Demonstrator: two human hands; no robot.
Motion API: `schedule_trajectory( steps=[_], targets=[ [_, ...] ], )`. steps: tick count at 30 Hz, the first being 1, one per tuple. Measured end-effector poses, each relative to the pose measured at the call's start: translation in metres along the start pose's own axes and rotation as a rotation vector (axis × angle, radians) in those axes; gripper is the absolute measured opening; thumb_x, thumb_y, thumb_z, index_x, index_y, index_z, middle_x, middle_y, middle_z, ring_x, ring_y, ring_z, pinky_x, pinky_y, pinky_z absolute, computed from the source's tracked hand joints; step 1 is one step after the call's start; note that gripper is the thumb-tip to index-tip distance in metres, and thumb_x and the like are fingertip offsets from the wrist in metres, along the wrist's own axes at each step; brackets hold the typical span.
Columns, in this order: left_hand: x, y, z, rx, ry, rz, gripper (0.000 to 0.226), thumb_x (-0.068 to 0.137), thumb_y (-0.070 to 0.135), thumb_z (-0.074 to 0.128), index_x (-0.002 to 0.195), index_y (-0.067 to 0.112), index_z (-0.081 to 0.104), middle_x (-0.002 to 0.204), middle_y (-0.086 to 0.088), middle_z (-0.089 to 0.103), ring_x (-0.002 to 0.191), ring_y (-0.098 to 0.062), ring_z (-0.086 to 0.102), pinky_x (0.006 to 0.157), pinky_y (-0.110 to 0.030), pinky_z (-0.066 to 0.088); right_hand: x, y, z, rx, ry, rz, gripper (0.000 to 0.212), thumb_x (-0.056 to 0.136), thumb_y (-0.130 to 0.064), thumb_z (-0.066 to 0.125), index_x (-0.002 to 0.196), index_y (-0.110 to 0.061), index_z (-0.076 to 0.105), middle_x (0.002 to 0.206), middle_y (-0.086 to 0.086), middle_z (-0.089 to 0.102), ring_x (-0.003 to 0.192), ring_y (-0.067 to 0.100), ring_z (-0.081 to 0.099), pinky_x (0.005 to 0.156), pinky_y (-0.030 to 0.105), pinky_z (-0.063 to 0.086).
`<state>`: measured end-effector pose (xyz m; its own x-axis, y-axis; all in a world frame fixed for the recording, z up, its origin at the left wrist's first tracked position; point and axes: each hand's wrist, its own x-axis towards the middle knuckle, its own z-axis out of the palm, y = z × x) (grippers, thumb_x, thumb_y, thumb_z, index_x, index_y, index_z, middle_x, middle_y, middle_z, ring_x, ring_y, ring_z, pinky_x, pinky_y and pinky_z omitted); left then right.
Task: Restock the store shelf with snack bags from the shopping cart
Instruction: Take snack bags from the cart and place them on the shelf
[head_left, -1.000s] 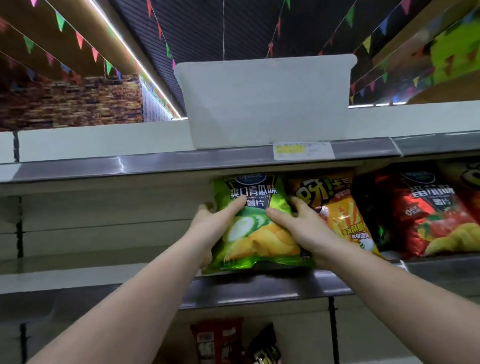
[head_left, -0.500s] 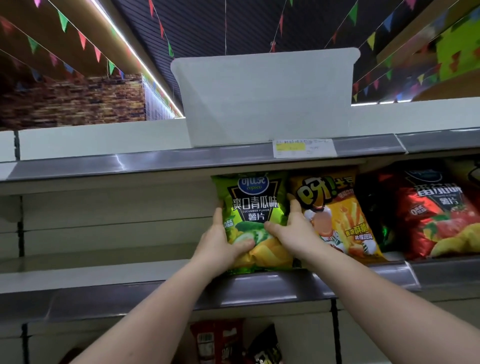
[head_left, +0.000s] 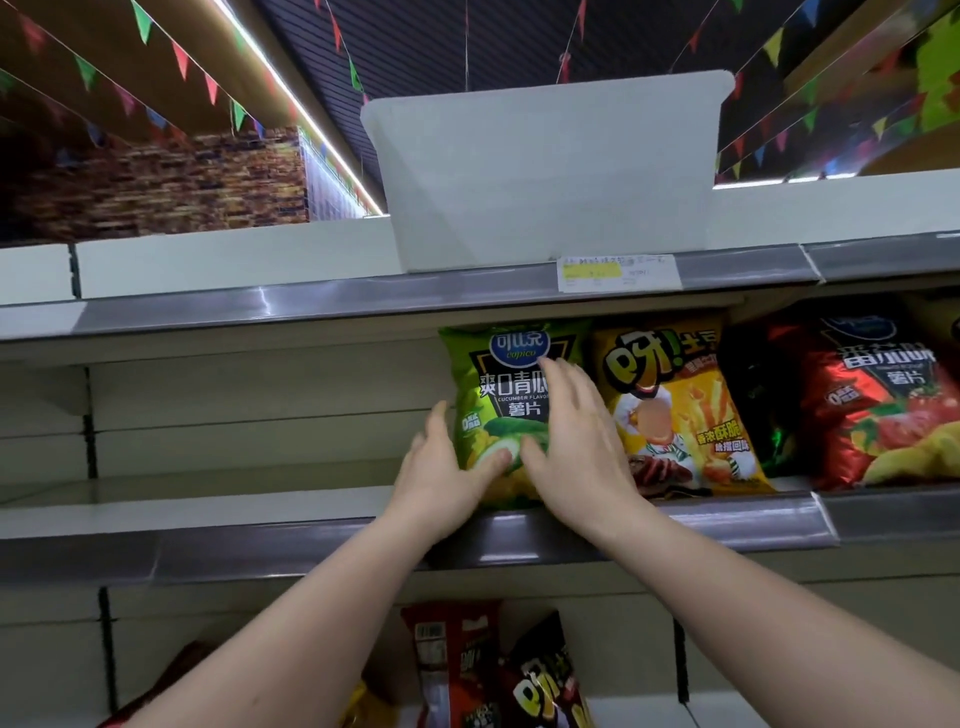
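Observation:
A green cucumber-flavour chip bag (head_left: 498, 384) stands upright on the middle shelf (head_left: 727, 525), left of a yellow fries bag (head_left: 680, 410). My left hand (head_left: 441, 483) holds its lower left corner, with the thumb across the front and the fingers along the bag's left edge. The straight fingers of my right hand (head_left: 576, 447) lie flat on the front of the bag's right half, slightly blurred. The shopping cart is out of view.
Red tomato chip bags (head_left: 878, 405) fill the shelf's right end. A white plastic bin (head_left: 545, 171) sits on the top shelf above a price label (head_left: 618, 273). More snack bags (head_left: 498, 670) stand on the shelf below. The shelf left of the green bag is bare.
The green bag went from tilted forward to upright against the yellow bag. My right hand slid up its front and opened flat; my left hand stayed at the lower left corner.

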<state>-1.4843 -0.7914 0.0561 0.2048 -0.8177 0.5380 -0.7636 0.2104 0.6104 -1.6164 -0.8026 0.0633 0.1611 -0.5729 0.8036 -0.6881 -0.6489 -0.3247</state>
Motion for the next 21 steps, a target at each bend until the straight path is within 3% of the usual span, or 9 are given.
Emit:
schedule_trajectory(
  steps=[2, 6, 8, 11, 14, 18, 21],
  targets=[
    [-0.008, -0.004, -0.008, -0.045, 0.074, 0.006, 0.070, 0.090, 0.035, 0.061, 0.147, 0.018, 0.024, 0.147, -0.010, 0.039, 0.134, -0.025, 0.039, 0.103, -0.030, 0.033, -0.007, -0.014, 0.000, 0.020, -0.001, -0.085, 0.065, 0.089, -0.011, 0.051, 0.147, -0.014, 0.021, 0.154, 0.003, 0.020, 0.144, 0.015, 0.012, 0.116, 0.025, 0.010],
    [-0.035, -0.021, -0.034, -0.152, 0.170, 0.033, 0.039, 0.095, 0.022, 0.053, 0.134, 0.017, 0.045, 0.131, -0.004, 0.053, 0.119, -0.016, 0.048, 0.097, -0.026, 0.037, -0.024, -0.050, 0.005, 0.174, -0.065, -0.179, 0.054, 0.089, -0.012, 0.053, 0.140, -0.017, 0.037, 0.144, -0.002, 0.036, 0.134, 0.008, 0.030, 0.104, 0.012, 0.019],
    [-0.055, -0.032, -0.049, -0.197, 0.193, 0.028, 0.031, 0.097, 0.020, 0.051, 0.127, 0.019, 0.049, 0.118, 0.003, 0.056, 0.109, -0.009, 0.050, 0.090, -0.023, 0.038, -0.038, -0.068, 0.013, 0.256, -0.119, -0.197, 0.049, 0.089, -0.015, 0.054, 0.137, -0.020, 0.041, 0.138, -0.004, 0.042, 0.128, 0.006, 0.036, 0.095, 0.008, 0.023],
    [-0.088, -0.057, -0.072, -0.245, 0.240, -0.022, 0.017, 0.097, 0.019, 0.050, 0.112, 0.026, 0.052, 0.100, 0.014, 0.057, 0.096, -0.004, 0.054, 0.081, -0.018, 0.042, -0.067, -0.092, 0.031, 0.393, -0.244, -0.164, 0.047, 0.090, -0.019, 0.054, 0.136, -0.023, 0.042, 0.135, -0.007, 0.043, 0.125, 0.005, 0.039, 0.095, 0.011, 0.027],
    [-0.127, -0.094, -0.090, -0.237, 0.280, -0.080, 0.015, 0.095, 0.018, 0.053, 0.099, 0.032, 0.055, 0.098, 0.018, 0.059, 0.094, 0.002, 0.056, 0.077, -0.008, 0.042, -0.100, -0.110, 0.058, 0.462, -0.368, -0.152, 0.046, 0.089, -0.021, 0.056, 0.134, -0.024, 0.044, 0.133, -0.007, 0.047, 0.122, 0.005, 0.042, 0.095, 0.013, 0.031],
    [-0.190, -0.149, -0.104, -0.257, 0.297, -0.270, 0.019, 0.095, 0.016, 0.054, 0.094, 0.035, 0.056, 0.099, 0.009, 0.064, 0.098, -0.008, 0.061, 0.086, -0.024, 0.049, -0.149, -0.135, 0.098, 0.484, -0.534, -0.141, 0.044, 0.089, -0.021, 0.057, 0.131, -0.026, 0.047, 0.124, -0.011, 0.048, 0.114, 0.000, 0.045, 0.085, 0.005, 0.028],
    [-0.238, -0.187, -0.107, -0.237, 0.317, -0.416, 0.016, 0.094, 0.015, 0.054, 0.095, 0.030, 0.058, 0.096, 0.009, 0.065, 0.097, -0.010, 0.062, 0.087, -0.025, 0.049, -0.192, -0.150, 0.128, 0.512, -0.681, -0.106, 0.041, 0.089, -0.020, 0.057, 0.129, -0.027, 0.049, 0.115, -0.015, 0.046, 0.108, -0.001, 0.045, 0.082, 0.005, 0.030]
  ],
)
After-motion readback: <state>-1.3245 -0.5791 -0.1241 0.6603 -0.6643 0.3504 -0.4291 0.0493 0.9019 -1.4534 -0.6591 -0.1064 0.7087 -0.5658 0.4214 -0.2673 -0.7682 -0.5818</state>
